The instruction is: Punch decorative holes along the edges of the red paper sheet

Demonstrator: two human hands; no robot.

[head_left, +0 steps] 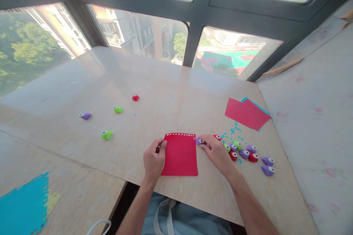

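Head view: left hand (153,159) pinches red paper (179,154); right hand (217,153) grips purple punch (199,141) (paper's edge).

Red paper sheet (180,154) is lying flat between my hands, tiny hearts punched along its far edge, left fingertips pinching its left side. Little purple punch (199,141) sits at its top-right corner, right under my right fingertips.

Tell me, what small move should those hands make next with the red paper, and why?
Probably slide the purple punch in the right hand onto the right edge of the red paper. Only the top edge shows a row of punched holes, the punch already sits at the top right corner, and the left hand steadies the sheet.
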